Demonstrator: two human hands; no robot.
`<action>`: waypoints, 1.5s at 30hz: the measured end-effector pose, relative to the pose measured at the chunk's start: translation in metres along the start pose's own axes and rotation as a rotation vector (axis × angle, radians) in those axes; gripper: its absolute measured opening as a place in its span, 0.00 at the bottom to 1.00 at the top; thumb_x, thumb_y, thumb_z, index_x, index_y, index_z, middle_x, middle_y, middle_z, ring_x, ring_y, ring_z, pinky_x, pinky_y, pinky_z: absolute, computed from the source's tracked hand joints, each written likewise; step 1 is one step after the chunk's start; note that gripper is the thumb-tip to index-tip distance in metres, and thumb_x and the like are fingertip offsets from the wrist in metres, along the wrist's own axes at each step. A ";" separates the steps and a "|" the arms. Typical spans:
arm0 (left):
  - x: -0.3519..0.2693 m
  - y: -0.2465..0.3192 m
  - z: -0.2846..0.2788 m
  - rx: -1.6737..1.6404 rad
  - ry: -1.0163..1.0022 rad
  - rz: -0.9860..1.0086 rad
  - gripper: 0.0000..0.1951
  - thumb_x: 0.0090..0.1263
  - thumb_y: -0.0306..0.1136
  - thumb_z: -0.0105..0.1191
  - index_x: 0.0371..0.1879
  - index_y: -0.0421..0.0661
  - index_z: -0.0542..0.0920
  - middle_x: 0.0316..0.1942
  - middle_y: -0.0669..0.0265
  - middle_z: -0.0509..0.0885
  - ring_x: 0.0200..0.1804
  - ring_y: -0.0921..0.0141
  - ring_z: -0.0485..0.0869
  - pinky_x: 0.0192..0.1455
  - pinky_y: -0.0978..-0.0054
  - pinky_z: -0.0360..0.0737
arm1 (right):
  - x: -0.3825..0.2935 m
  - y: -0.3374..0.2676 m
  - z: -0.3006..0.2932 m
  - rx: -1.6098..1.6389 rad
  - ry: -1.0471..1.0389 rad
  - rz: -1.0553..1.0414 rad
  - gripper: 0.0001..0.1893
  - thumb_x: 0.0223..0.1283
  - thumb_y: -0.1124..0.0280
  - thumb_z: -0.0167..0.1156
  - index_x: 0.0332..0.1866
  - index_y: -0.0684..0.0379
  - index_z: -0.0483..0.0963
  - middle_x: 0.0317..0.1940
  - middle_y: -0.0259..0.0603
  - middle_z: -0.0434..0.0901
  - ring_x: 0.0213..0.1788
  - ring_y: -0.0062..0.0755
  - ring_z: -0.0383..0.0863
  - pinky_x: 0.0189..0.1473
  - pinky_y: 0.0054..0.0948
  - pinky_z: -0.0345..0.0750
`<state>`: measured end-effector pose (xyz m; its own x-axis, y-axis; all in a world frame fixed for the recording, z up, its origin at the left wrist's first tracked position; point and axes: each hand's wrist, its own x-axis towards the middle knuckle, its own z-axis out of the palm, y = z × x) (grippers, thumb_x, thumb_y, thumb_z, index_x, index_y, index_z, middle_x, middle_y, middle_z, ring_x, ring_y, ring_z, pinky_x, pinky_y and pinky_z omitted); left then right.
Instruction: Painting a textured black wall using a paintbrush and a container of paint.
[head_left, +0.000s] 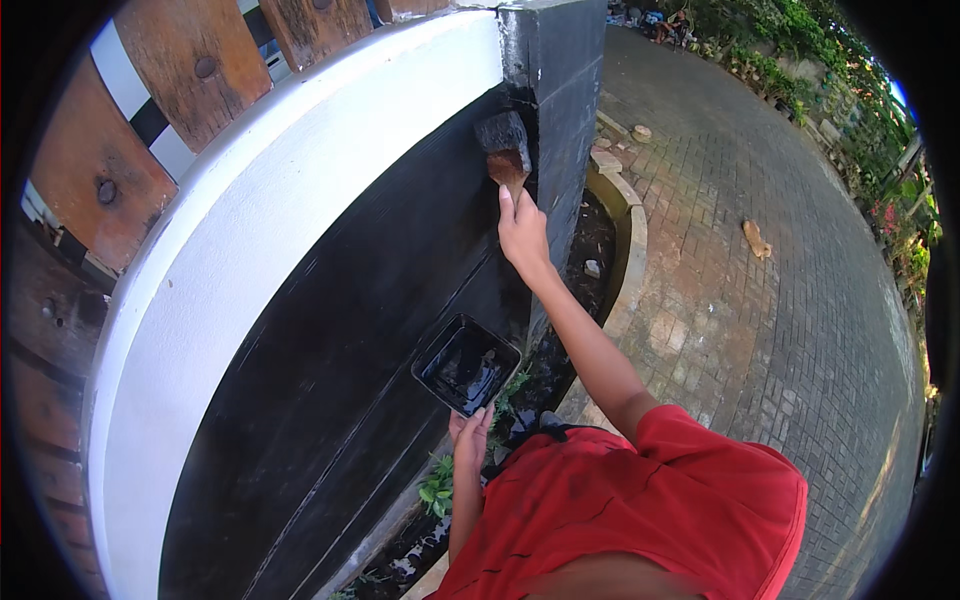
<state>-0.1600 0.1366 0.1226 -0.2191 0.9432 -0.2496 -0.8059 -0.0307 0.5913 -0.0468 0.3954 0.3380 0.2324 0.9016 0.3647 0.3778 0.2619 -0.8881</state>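
My right hand (523, 229) grips the handle of a wide paintbrush (504, 142). Its dark, paint-coated bristles lie against the black part of the wall (375, 247), close to the inner corner with a grey-black pillar (562, 112). Lower down, my left hand (472, 435) holds a square black plastic container (466, 365) by its near edge. Glossy dark liquid covers the inside of the container. A white band (300, 157) curves along the wall above the black surface.
Wooden fence boards (191, 67) stand above the white band. Below the wall run a soil bed with green plants (437, 487) and a curved concrete curb (636, 232). Brick paving (712, 315) spreads to the right, with a tan cat-like shape (757, 240) on it. A person (673, 28) is far off.
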 end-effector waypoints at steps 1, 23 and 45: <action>0.003 0.000 -0.003 -0.009 -0.011 0.003 0.24 0.59 0.13 0.48 0.55 0.43 0.65 0.52 0.61 0.74 0.55 0.65 0.75 0.62 0.60 0.71 | 0.008 -0.004 0.001 -0.015 0.012 -0.054 0.20 0.66 0.55 0.44 0.38 0.66 0.70 0.30 0.61 0.76 0.39 0.65 0.73 0.39 0.49 0.69; 0.012 0.002 0.002 0.005 -0.013 0.007 0.20 0.60 0.16 0.48 0.52 0.42 0.67 0.51 0.59 0.76 0.54 0.61 0.75 0.64 0.57 0.67 | 0.020 0.010 0.010 0.000 0.070 0.010 0.18 0.66 0.58 0.44 0.40 0.66 0.69 0.32 0.65 0.76 0.40 0.66 0.73 0.42 0.52 0.69; 0.005 0.009 0.000 0.019 0.045 -0.016 0.18 0.59 0.15 0.48 0.49 0.42 0.67 0.49 0.61 0.76 0.53 0.60 0.76 0.64 0.56 0.68 | -0.009 0.048 0.023 0.085 0.073 0.115 0.19 0.66 0.57 0.43 0.42 0.66 0.68 0.35 0.67 0.75 0.43 0.67 0.71 0.44 0.51 0.68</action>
<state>-0.1686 0.1407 0.1267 -0.2315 0.9276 -0.2931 -0.7989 -0.0094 0.6014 -0.0513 0.4078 0.2861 0.3358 0.9008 0.2755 0.2687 0.1887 -0.9446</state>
